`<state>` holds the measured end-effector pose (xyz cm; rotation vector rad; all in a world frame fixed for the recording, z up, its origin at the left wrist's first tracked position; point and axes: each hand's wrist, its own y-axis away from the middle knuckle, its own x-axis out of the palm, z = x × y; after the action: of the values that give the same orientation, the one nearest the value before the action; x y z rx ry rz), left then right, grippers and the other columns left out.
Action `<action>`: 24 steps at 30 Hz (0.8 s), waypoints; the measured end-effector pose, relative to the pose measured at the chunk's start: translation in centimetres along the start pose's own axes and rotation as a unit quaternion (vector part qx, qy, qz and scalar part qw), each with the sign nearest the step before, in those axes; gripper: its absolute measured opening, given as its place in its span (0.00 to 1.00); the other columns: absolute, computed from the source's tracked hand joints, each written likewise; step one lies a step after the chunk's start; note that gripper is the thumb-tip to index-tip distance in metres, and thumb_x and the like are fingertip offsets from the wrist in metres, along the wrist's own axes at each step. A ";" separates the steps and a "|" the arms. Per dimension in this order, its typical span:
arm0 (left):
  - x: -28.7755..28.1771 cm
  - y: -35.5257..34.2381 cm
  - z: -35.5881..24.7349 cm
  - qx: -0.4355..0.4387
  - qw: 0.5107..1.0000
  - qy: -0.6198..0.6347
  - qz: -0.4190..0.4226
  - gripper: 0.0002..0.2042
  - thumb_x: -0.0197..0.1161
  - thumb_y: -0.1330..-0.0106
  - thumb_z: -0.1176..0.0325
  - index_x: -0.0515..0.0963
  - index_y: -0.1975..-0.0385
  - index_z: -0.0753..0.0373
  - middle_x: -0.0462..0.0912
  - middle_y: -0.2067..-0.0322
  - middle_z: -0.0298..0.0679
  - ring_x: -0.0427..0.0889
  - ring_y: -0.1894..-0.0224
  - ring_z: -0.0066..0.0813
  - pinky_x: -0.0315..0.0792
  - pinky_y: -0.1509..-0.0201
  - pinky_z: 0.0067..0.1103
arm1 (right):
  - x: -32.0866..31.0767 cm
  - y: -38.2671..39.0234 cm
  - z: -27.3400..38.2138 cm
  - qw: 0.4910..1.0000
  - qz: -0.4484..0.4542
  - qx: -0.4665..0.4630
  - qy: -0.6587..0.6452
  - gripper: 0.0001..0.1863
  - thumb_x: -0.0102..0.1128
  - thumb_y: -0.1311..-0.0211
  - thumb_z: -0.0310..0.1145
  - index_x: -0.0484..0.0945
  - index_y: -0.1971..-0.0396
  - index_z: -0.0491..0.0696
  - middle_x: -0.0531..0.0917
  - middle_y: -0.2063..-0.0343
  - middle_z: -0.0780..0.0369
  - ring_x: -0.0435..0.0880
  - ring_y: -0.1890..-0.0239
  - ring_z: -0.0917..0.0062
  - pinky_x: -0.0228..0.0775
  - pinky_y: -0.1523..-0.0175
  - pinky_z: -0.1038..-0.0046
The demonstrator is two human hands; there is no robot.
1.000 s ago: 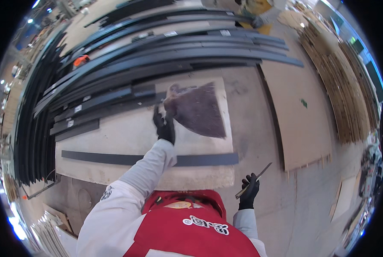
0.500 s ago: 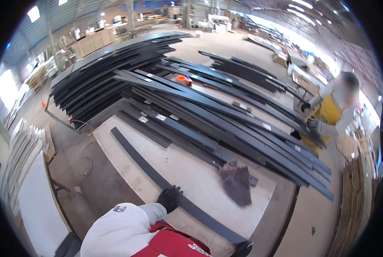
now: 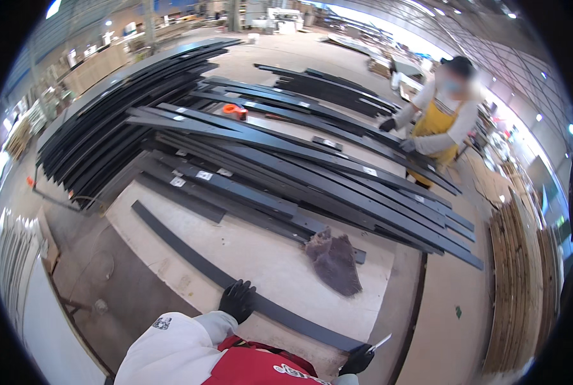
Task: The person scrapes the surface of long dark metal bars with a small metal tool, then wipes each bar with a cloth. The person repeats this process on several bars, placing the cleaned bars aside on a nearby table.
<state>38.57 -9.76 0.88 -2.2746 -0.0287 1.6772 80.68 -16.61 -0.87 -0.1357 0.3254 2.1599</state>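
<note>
A long dark grey strip of board (image 3: 190, 250) lies slantwise across the pale worktable (image 3: 286, 282). My left hand (image 3: 237, 301), in a black glove, rests on the middle of this strip with its fingers stretched over it. At the strip's near right end is my right hand (image 3: 357, 360), also black-gloved and closed. From its fingers sticks out a thin whitish tool (image 3: 381, 342), like a slim blade; its exact kind is too small to make out. A crumpled brown-purple cloth (image 3: 334, 262) lies on the table beyond the strip.
Many dark boards (image 3: 312, 183) lie crisscrossed beyond the strip, with a tall stack (image 3: 126, 102) at far left. An orange tape dispenser (image 3: 235, 111) sits among them. A co-worker in a yellow apron (image 3: 437, 125) handles boards at far right. Brown planks (image 3: 511, 282) stand at right.
The view has swung right, so the scene sits further left. My right hand and its whitish tool now show more fully. The left hand stays on the strip.
</note>
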 end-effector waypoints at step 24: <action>1.1 -1.8 0.8 0.041 0.999 0.013 -0.031 0.20 0.62 0.55 0.63 0.74 0.58 0.58 0.75 0.55 0.43 0.69 0.45 0.47 0.61 0.39 0.42 | 0.2 1.1 1.7 0.945 -0.131 -0.032 0.298 0.21 0.43 0.35 0.51 0.72 0.70 0.46 0.77 0.76 0.58 0.77 0.70 0.64 0.66 0.62 0.62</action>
<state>38.44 -7.62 0.16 -2.2127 -0.0223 1.5874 79.67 -16.56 0.96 -0.8314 0.5452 1.8231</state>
